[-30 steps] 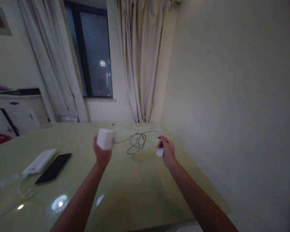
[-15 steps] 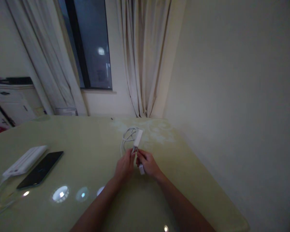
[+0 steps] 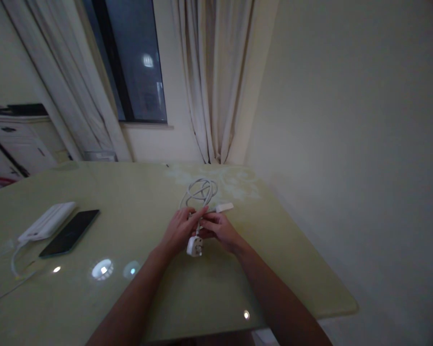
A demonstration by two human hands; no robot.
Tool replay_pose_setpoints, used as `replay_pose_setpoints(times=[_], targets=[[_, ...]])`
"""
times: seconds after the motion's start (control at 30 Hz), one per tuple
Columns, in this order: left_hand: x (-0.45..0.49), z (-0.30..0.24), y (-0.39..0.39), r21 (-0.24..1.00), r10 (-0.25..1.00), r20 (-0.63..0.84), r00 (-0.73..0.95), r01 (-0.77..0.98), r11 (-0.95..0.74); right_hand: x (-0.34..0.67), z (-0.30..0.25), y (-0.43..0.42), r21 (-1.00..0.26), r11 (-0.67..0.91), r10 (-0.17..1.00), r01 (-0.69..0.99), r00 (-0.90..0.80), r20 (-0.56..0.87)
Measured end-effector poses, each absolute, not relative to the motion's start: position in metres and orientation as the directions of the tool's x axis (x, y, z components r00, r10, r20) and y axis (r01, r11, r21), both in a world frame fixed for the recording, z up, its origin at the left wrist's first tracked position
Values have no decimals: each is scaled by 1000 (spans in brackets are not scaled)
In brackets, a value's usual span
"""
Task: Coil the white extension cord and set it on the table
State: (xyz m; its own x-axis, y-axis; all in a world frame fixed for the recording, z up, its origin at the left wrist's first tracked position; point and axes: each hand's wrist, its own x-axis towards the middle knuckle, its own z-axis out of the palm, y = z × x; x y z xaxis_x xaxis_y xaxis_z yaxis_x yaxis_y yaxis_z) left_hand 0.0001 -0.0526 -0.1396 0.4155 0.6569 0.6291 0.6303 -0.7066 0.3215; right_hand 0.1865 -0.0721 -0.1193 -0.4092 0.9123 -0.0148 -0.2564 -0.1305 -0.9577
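Observation:
A white cable [image 3: 204,188] lies in loose loops just beyond my hands on the table. Its three-pin plug [image 3: 194,246] hangs on the near side, below my fingers, pins showing. The slim white block [image 3: 224,207] on the cable sticks out to the right, past my right fingertips. My left hand [image 3: 180,227] is closed on the cable above the plug, its thumb pointing toward the loops. Close against it, my right hand [image 3: 221,230] pinches the cable too; its fingertips are partly hidden behind the left hand.
To the left, a black phone [image 3: 70,234] lies beside a white power bank [image 3: 49,222] with a white cord running off its near end. The glossy table [image 3: 296,269] meets the wall on the right. Curtains [image 3: 212,86] and a window stand behind it.
The plug has turned and now hangs toward me with its pins visible. The white block has swung from upright to pointing right. My view has tipped down slightly, showing the table's near edge.

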Motion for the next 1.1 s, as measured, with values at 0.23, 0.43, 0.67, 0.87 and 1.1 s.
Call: replay_pose_setpoints(times=[0.23, 0.43, 0.67, 0.87, 1.1], targets=[[-2, -137, -53, 414, 677, 634, 373, 575, -705, 182, -120, -73, -988, 151, 952, -42, -263, 157], [-5, -137, -51, 156, 476, 725, 497, 555, -817, 185, -119, -81, -744, 551, 828, 378, -138, 543], [-2, -148, -48, 194, 457, 812, 363, 570, -798, 198, -110, -82, -239, 680, 482, 693, -177, 858], [5, -148, -56, 510, 649, 740, 176, 483, -712, 200, -111, -79, -99, 557, 515, 825, -250, 820], [19, -137, -57, 778, 835, 550, 19, 353, -520, 192, -122, -75, -106, 603, 630, 791, -391, 671]])
